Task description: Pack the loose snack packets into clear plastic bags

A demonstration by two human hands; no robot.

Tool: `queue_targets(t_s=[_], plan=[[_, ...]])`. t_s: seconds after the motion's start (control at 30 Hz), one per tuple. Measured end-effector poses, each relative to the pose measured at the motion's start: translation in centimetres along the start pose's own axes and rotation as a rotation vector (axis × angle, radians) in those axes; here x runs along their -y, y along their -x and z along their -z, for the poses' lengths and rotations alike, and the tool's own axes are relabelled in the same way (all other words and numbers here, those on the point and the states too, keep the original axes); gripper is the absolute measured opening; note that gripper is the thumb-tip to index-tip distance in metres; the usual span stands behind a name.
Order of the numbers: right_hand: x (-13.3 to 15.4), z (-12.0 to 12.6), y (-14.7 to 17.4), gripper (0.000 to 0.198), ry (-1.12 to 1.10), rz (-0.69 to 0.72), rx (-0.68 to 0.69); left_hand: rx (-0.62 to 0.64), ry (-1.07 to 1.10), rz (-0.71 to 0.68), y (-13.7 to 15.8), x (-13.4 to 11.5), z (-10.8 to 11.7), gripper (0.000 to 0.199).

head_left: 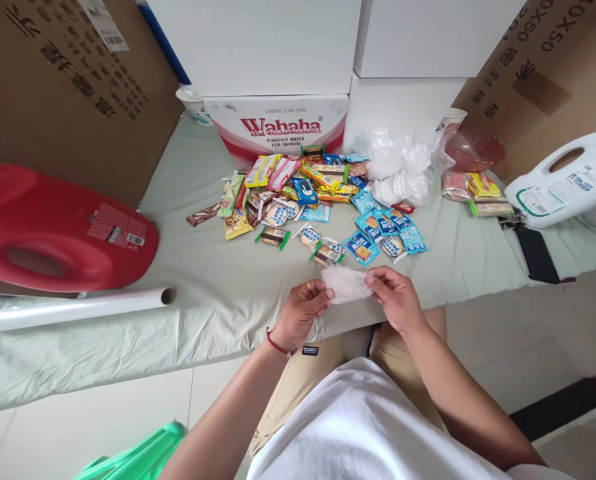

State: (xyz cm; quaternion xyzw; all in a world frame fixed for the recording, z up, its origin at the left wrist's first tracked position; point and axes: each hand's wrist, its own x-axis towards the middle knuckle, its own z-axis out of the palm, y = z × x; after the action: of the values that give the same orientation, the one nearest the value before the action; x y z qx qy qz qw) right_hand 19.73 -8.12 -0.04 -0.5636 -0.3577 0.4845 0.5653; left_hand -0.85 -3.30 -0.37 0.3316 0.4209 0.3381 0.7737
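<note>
A small, whitish clear plastic bag (347, 285) is stretched between my two hands, just above the near edge of the cloth-covered surface. My left hand (304, 308) pinches its left end between thumb and fingers. At the other end, my right hand (395, 297) is closed on the bag's corner. Beyond the hands lies a heap of wrapped snacks (305, 190) in many colours. Blue snack packets (362, 247) and a green-ended wrapped biscuit (327, 253) lie closest to the bag. More crumpled clear plastic bags (401, 167) are piled behind, to the right of the heap.
At the left lie a red jug (78, 233) and a white roll (78, 309). A white detergent bottle (568, 177), a black phone (537, 255) and a red bowl (475, 152) are at the right. A Wahaha carton (283, 127) stands behind, with cardboard (68, 80) on the left.
</note>
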Motion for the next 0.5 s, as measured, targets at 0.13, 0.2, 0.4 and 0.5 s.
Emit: queue_targets(t_s=[0.13,0.2,0.4,0.5], plan=[[0.4,1.4,-0.1,0.037,-0.222,-0.12,-0.144,0.078,0.044,-0.054,0.1,-0.1,0.0,0.038],[0.5,2.0,0.2,0.036,-0.237,-0.12,-0.144,0.137,0.112,-0.02,0.2,-0.2,-0.3,0.033],[0.1,2.6,1.5,0.024,-0.157,-0.035,0.056,0.073,0.359,0.158,0.2,-0.5,-1.5,0.042],[0.2,2.8,2.1,0.023,-0.051,-0.013,0.169,-0.04,0.258,0.153,-0.2,0.0,-1.9,0.045]])
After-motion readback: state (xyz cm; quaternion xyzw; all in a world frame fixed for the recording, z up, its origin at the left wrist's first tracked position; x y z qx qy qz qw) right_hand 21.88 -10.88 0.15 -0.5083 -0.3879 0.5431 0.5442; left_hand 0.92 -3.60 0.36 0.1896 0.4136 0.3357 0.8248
